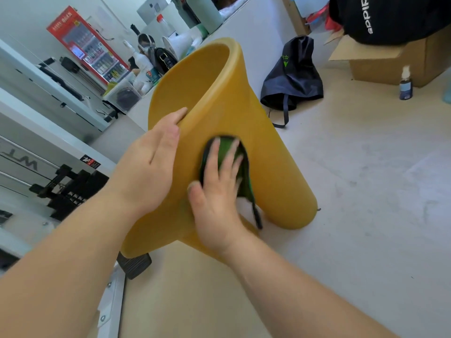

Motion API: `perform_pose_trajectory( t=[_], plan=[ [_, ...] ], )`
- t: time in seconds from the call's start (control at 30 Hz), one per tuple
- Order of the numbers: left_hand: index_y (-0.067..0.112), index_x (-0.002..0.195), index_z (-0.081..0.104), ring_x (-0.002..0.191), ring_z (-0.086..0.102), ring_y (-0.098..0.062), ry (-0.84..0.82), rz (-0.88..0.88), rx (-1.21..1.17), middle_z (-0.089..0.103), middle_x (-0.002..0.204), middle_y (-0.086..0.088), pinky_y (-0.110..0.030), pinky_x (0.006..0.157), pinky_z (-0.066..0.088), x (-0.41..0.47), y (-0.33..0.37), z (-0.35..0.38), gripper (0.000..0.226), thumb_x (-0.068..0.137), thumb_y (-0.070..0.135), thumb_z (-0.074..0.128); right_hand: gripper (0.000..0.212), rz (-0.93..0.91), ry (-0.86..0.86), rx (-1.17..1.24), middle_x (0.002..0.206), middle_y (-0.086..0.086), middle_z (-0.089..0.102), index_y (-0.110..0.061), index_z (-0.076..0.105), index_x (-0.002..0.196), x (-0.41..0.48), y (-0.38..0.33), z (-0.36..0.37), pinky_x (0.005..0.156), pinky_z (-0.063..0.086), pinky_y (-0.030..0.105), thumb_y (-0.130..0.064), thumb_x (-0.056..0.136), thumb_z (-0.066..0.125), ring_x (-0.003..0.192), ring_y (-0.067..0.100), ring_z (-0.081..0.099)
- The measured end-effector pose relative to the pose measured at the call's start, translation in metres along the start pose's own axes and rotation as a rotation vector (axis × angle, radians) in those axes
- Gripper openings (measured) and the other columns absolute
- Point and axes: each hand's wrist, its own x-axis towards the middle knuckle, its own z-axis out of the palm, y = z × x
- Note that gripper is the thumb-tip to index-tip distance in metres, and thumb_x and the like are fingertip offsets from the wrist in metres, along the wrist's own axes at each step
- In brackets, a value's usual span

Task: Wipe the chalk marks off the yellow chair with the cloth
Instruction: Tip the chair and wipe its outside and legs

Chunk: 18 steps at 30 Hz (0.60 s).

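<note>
A yellow plastic chair [219,93] stands on the floor in the middle of the view, its curved back towards me. My left hand [151,162] grips the chair's left edge, fingers hooked over the rim. My right hand [217,189] presses flat, fingers spread, on a green cloth with black trim [225,148] against the chair's outer back. A black strap of the cloth hangs down below my hand. The fingers look blurred. I cannot make out any chalk marks on the yellow surface.
A dark bag [292,76] lies on the floor behind the chair. A cardboard box [390,62] and a small spray bottle [405,84] stand at the right. White racks and black equipment [70,189] line the left. A person sits far back near a red drinks fridge [85,45].
</note>
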Motion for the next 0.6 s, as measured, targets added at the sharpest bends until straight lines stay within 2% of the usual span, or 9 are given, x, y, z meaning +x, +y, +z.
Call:
perform_pose_trajectory(
  t=[0.1, 0.2, 0.27, 0.3, 0.33, 0.37, 0.43, 0.5, 0.6],
  plan=[
    [0.048, 0.148, 0.029, 0.13, 0.048, -0.009, 0.085, 0.051, 0.034, 0.049, 0.145, 0.015, -0.039, 0.106, 0.04, -0.027, -0.03, 0.002, 0.05, 0.1, 0.058, 0.018, 0.07, -0.122, 0.076, -0.044, 0.165, -0.02, -0.026, -0.062, -0.01, 0.148, 0.055, -0.007, -0.029, 0.113, -0.009, 0.073, -0.08, 0.084, 0.012, 0.151, 0.027, -0.031],
    [0.055, 0.148, 0.024, 0.122, 0.052, 0.001, 0.068, 0.046, -0.016, 0.052, 0.143, 0.013, -0.019, 0.098, 0.04, -0.044, -0.047, 0.004, 0.05, 0.098, 0.058, 0.021, 0.092, -0.005, 0.195, 0.117, 0.17, -0.015, -0.014, -0.049, 0.004, 0.158, 0.073, 0.009, -0.038, 0.118, -0.007, 0.065, -0.094, 0.078, 0.011, 0.154, 0.031, -0.021],
    [0.059, 0.146, 0.023, 0.119, 0.053, 0.004, 0.076, 0.05, -0.038, 0.053, 0.142, 0.013, -0.011, 0.096, 0.039, -0.045, -0.049, 0.004, 0.048, 0.098, 0.057, 0.023, 0.077, 0.142, 0.191, 0.171, 0.169, -0.01, -0.017, -0.049, 0.014, 0.155, 0.054, 0.026, -0.018, 0.123, -0.004, 0.061, -0.082, 0.086, 0.013, 0.156, 0.03, -0.017],
    [0.06, 0.146, 0.023, 0.113, 0.055, 0.007, 0.083, 0.053, -0.039, 0.056, 0.138, 0.017, -0.013, 0.093, 0.042, -0.044, -0.049, 0.005, 0.048, 0.099, 0.055, 0.024, 0.065, 0.17, 0.154, 0.129, 0.169, -0.003, -0.02, -0.046, 0.02, 0.148, 0.033, 0.033, -0.003, 0.124, 0.0, 0.062, -0.072, 0.09, 0.005, 0.156, 0.033, -0.014],
    [0.061, 0.146, 0.023, 0.102, 0.058, 0.009, 0.091, 0.054, -0.028, 0.059, 0.127, 0.027, -0.018, 0.088, 0.045, -0.044, -0.048, 0.005, 0.047, 0.099, 0.053, 0.025, 0.062, 0.152, 0.106, 0.08, 0.168, 0.004, -0.023, -0.042, 0.02, 0.144, 0.009, 0.042, 0.014, 0.124, 0.004, 0.063, -0.069, 0.093, -0.002, 0.156, 0.035, -0.013],
    [0.061, 0.146, 0.023, 0.087, 0.059, 0.008, 0.099, 0.059, -0.006, 0.061, 0.108, 0.037, -0.023, 0.078, 0.047, -0.044, -0.048, 0.006, 0.047, 0.099, 0.052, 0.025, 0.063, 0.138, 0.052, 0.064, 0.167, 0.005, -0.026, -0.047, 0.006, 0.151, -0.016, 0.046, 0.029, 0.125, 0.004, 0.061, -0.07, 0.093, -0.001, 0.157, 0.031, -0.014],
    [0.06, 0.146, 0.024, 0.07, 0.055, 0.004, 0.112, 0.081, 0.028, 0.058, 0.082, 0.038, -0.026, 0.066, 0.042, -0.045, -0.048, 0.007, 0.047, 0.1, 0.053, 0.024, 0.074, 0.133, -0.035, 0.111, 0.161, -0.006, -0.041, -0.058, -0.031, 0.144, -0.046, 0.038, 0.04, 0.126, -0.007, 0.052, -0.082, 0.087, 0.011, 0.153, 0.021, -0.029],
    [0.058, 0.147, 0.023, 0.076, 0.055, 0.006, 0.101, 0.108, 0.014, 0.059, 0.091, 0.03, -0.024, 0.071, 0.042, -0.045, -0.047, 0.007, 0.048, 0.099, 0.057, 0.023, 0.081, 0.039, -0.01, 0.06, 0.153, -0.015, -0.05, -0.061, -0.036, 0.14, -0.043, 0.027, 0.038, 0.12, -0.019, 0.044, -0.094, 0.079, 0.005, 0.147, 0.02, -0.041],
    [0.06, 0.146, 0.022, 0.085, 0.055, 0.003, 0.092, 0.124, -0.003, 0.063, 0.098, 0.014, -0.02, 0.08, 0.041, -0.042, -0.036, 0.009, 0.049, 0.097, 0.061, 0.021, 0.07, -0.068, 0.148, 0.002, 0.16, -0.012, -0.041, -0.062, -0.022, 0.146, -0.001, 0.01, 0.011, 0.12, -0.017, 0.055, -0.076, 0.088, 0.015, 0.149, 0.027, -0.036]
  ],
)
